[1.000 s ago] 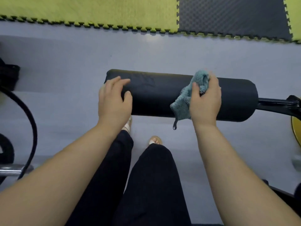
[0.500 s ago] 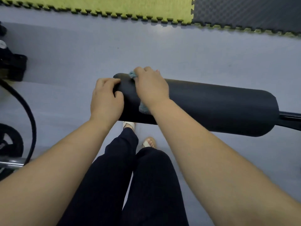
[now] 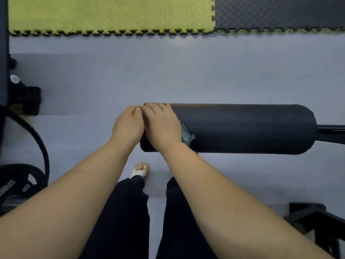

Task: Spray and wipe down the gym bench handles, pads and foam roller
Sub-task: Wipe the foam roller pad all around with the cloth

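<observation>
Wiping foam roller (image 3: 242, 128), 9 o'clock end. Roller lies across centre, running toward 3 o'clock. Right hand (image 3: 162, 126): fingers together, curled over cloth (image 3: 187, 136), pressing down. Left hand (image 3: 128, 126): fingers curled round end, steadying. Next, likely: sweep cloth toward 3 o'clock, even pressure.

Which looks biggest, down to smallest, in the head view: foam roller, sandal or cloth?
1. foam roller, by far.
2. sandal and cloth, about alike: only a scrap of cloth shows beside the right hand.

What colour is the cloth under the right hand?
Teal cloth, peeking from under the right hand; head view.
</observation>
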A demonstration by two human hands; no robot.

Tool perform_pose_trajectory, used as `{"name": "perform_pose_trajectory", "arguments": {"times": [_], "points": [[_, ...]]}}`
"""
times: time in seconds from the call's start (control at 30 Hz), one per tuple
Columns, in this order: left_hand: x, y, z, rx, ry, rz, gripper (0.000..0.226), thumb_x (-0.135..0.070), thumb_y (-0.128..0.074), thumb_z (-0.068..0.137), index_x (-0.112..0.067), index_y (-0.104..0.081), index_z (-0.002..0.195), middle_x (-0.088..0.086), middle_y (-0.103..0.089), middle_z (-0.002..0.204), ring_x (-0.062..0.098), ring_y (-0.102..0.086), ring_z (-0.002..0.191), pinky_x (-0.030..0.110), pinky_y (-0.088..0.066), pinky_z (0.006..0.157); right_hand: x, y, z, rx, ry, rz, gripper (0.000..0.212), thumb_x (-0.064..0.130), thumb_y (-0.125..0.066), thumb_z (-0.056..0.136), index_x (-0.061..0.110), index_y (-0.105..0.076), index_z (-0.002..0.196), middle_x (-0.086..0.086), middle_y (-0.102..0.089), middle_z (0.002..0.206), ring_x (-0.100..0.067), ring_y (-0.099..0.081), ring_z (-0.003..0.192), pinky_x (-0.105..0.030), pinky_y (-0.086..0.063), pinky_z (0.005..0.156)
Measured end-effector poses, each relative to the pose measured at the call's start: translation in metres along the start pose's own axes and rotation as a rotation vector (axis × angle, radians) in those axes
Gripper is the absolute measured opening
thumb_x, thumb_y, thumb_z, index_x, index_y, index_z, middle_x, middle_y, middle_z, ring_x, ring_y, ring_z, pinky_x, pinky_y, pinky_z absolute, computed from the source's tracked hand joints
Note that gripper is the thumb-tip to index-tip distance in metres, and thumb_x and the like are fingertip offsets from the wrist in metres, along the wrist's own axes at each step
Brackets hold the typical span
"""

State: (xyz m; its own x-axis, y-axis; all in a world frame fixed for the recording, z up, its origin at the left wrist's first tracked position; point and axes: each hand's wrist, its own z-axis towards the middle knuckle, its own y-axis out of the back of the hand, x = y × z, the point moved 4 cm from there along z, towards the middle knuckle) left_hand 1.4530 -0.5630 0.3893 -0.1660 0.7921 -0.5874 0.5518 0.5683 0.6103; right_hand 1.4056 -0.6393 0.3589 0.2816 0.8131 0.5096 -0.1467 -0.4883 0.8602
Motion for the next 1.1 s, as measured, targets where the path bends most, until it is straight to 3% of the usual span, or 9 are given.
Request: {"name": "perform_pose_trajectory", "arguments": {"times": [0.1, 0.2, 0.3, 0.43, 0.53, 0.67, 0.8, 0.97, 1.1], "points": [[-0.005, 0.002, 0.000, -0.006, 0.005, 0.015, 0.037, -0.018, -0.031, 0.097, -0.019, -0.056, 0.124, 0.000, -0.056, 0.128, 0.018, -0.050, 0.117, 0.030, -0.038, 0.098, -0.028, 0.004, -0.027, -0.046, 0.125, -0.126, 0.034, 0.009, -0.062, 0.079, 0.016, -0.067, 0.112, -0.008, -0.065, 0.119, -0.035, -0.059, 0.112, -0.057, -0.034, 0.103], [-0.019, -0.014, -0.009, 0.052, -0.233, 0.282, 0.038, -0.017, -0.034, 0.096, -0.022, -0.055, 0.127, -0.002, -0.053, 0.133, 0.020, -0.044, 0.125, 0.030, -0.035, 0.099, -0.072, 0.023, -0.064, -0.134, 0.137, -0.215, 0.043, 0.001, -0.071, 0.072, 0.017, -0.063, 0.111, -0.010, -0.061, 0.125, -0.039, -0.053, 0.119, -0.057, -0.025, 0.107], [-0.022, -0.030, -0.013, 0.172, -0.380, 0.424, 0.037, -0.018, -0.036, 0.096, -0.022, -0.053, 0.129, -0.002, -0.048, 0.137, 0.021, -0.037, 0.129, 0.033, -0.031, 0.107, -0.112, 0.045, -0.089, -0.327, -0.220, -0.183, 0.026, 0.010, -0.055, 0.087, 0.015, -0.064, 0.111, -0.012, -0.059, 0.128, -0.044, -0.044, 0.126, -0.060, -0.015, 0.107], [-0.013, -0.024, -0.010, 0.258, -0.436, 0.435, 0.038, -0.015, -0.034, 0.098, -0.018, -0.050, 0.132, -0.003, -0.042, 0.143, 0.017, -0.031, 0.134, 0.028, -0.023, 0.110, -0.102, 0.039, -0.100, -0.596, -0.738, 0.052, 0.029, 0.010, -0.046, 0.096, 0.011, -0.062, 0.120, -0.013, -0.043, 0.144, -0.042, -0.021, 0.139, -0.057, -0.013, 0.114], [-0.011, -0.021, -0.004, 0.339, -0.461, 0.370, 0.036, -0.017, -0.032, 0.099, -0.015, -0.054, 0.128, 0.000, -0.048, 0.138, 0.019, -0.038, 0.130, 0.030, -0.028, 0.107, -0.041, 0.000, -0.072, -0.591, -0.607, 0.059, 0.029, 0.006, -0.049, 0.092, 0.011, -0.063, 0.118, -0.012, -0.049, 0.139, -0.043, -0.026, 0.136, -0.054, -0.013, 0.112], [-0.012, -0.021, 0.004, 0.370, -0.453, 0.274, 0.032, -0.024, -0.031, 0.097, -0.017, -0.061, 0.089, 0.002, -0.063, 0.094, 0.022, -0.057, 0.096, 0.031, -0.043, 0.074, 0.006, -0.032, -0.060, -0.441, -0.318, 0.032, 0.033, 0.010, -0.045, 0.091, 0.013, -0.050, 0.123, -0.010, -0.053, 0.135, -0.040, -0.029, 0.134, -0.055, -0.015, 0.109], [-0.012, -0.024, -0.005, 0.364, -0.528, 0.485, 0.038, -0.031, -0.034, 0.098, -0.015, -0.052, 0.127, 0.005, -0.048, 0.136, 0.023, -0.038, 0.129, 0.041, -0.031, 0.109, -0.050, -0.005, -0.092, -0.438, -0.456, -0.032, 0.047, -0.008, -0.055, 0.082, 0.012, -0.057, 0.125, -0.017, -0.045, 0.141, -0.046, -0.026, 0.135, -0.055, -0.013, 0.110], [-0.022, -0.035, -0.031, 0.411, -0.713, 0.556, 0.036, -0.025, -0.041, 0.096, -0.020, -0.052, 0.130, 0.001, -0.039, 0.143, 0.020, -0.026, 0.135, 0.033, -0.023, 0.110, -0.109, 0.044, -0.158, -0.802, -1.172, 0.264, 0.042, 0.001, -0.036, 0.098, 0.017, -0.050, 0.134, -0.001, -0.030, 0.152, -0.020, -0.019, 0.143, -0.012, -0.014, 0.106], [-0.037, -0.064, -0.056, 0.510, -0.816, 0.644, 0.040, -0.029, -0.040, 0.097, -0.022, -0.044, 0.136, -0.001, -0.029, 0.148, 0.021, -0.015, 0.141, 0.035, -0.021, 0.114, -0.120, 0.067, -0.167, -0.962, -1.189, 0.322, 0.040, 0.005, -0.039, 0.099, 0.016, -0.046, 0.137, -0.001, -0.032, 0.151, -0.012, -0.028, 0.138, 0.006, -0.015, 0.096]]}}
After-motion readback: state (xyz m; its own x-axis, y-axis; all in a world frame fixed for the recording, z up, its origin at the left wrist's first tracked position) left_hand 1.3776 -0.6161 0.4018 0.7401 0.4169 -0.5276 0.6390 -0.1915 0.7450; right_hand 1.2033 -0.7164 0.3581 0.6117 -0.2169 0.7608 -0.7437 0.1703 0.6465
